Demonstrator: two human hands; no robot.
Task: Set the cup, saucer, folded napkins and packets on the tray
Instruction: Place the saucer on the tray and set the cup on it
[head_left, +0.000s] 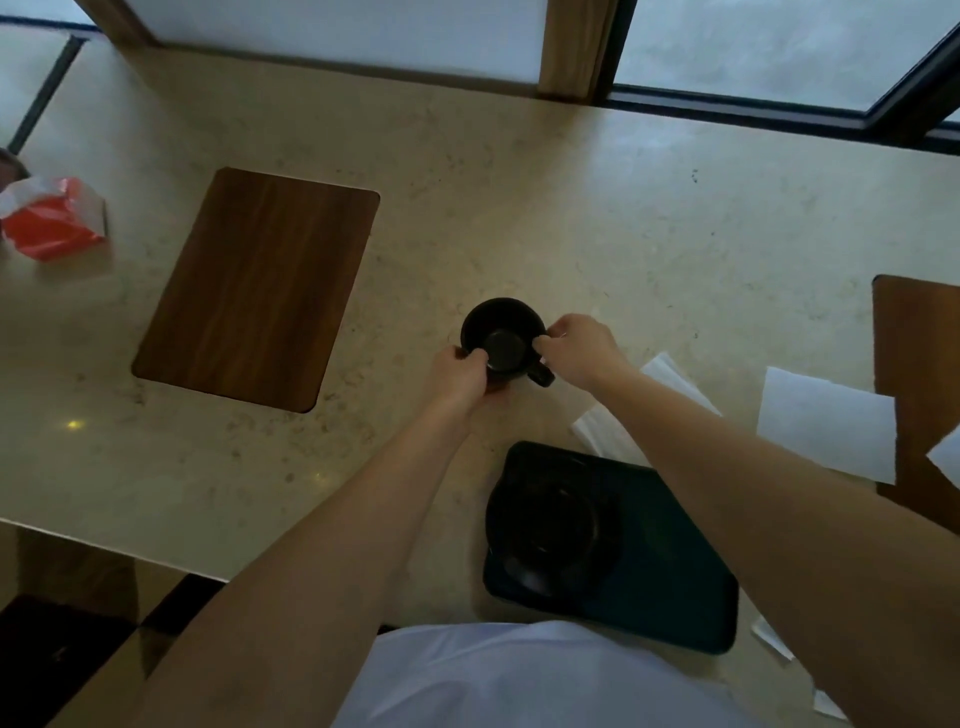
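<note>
Both hands are on the black cup (503, 338), which stands out on the pale tabletop (519, 208) well beyond the tray: the left hand (460, 371) closes its grip on the near-left rim, thumb over the lip, and the right hand (582, 345) pinches the right rim just above the handle, which points back toward the person. Whether the cup has left the stone or sits on it I cannot tell. The dark tray (675, 571) lies nearer the person, beneath the right forearm, and the saucer (556, 530) looks to be on it already, toward its left end. White napkins (826, 431) lie loose to the right of the tray, one partly hidden under the arm; I cannot pick out any packets for certain. So the cup seems to be the step in hand. The next move, I would judge, is to bring it back and down, level, into the saucer's well, with the right forearm clearing the tray first.
</note>
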